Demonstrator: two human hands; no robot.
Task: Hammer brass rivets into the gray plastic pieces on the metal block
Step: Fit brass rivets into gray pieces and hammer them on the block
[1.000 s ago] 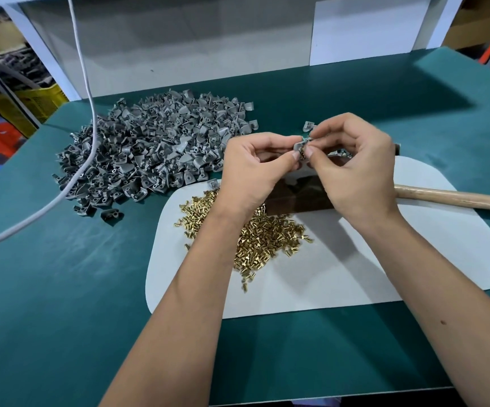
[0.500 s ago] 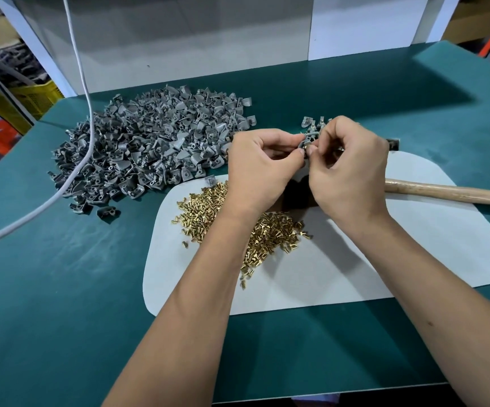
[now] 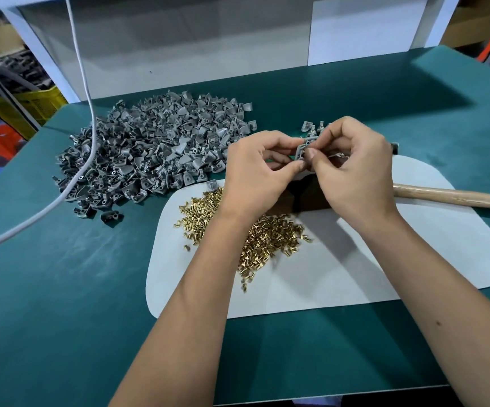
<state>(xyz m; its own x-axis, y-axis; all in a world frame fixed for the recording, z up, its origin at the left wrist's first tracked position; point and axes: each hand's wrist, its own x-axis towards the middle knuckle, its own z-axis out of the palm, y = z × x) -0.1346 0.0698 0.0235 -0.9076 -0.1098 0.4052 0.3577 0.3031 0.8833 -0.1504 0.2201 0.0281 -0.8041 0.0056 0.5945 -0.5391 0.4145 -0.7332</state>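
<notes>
My left hand [image 3: 257, 168] and my right hand [image 3: 355, 171] meet above the metal block [image 3: 305, 198], which is mostly hidden beneath them. Between their fingertips they pinch one small gray plastic piece [image 3: 301, 149]; whether a rivet is in it I cannot tell. A heap of brass rivets [image 3: 270, 233] lies on the white mat [image 3: 414, 259] under my left wrist. A large pile of gray plastic pieces [image 3: 155, 157] covers the green table at the left. The hammer's wooden handle [image 3: 455, 198] sticks out to the right from behind my right hand.
A few gray pieces [image 3: 314, 127] lie just beyond my hands. A white cable [image 3: 85, 83] hangs down and runs across the gray pile to the left edge. A white panel [image 3: 237, 48] closes the table's far side. Crates stand off the table at left.
Both hands have stayed together over the block, shifting slightly while turning the small gray piece between the fingertips. Nothing else on the table moved.
</notes>
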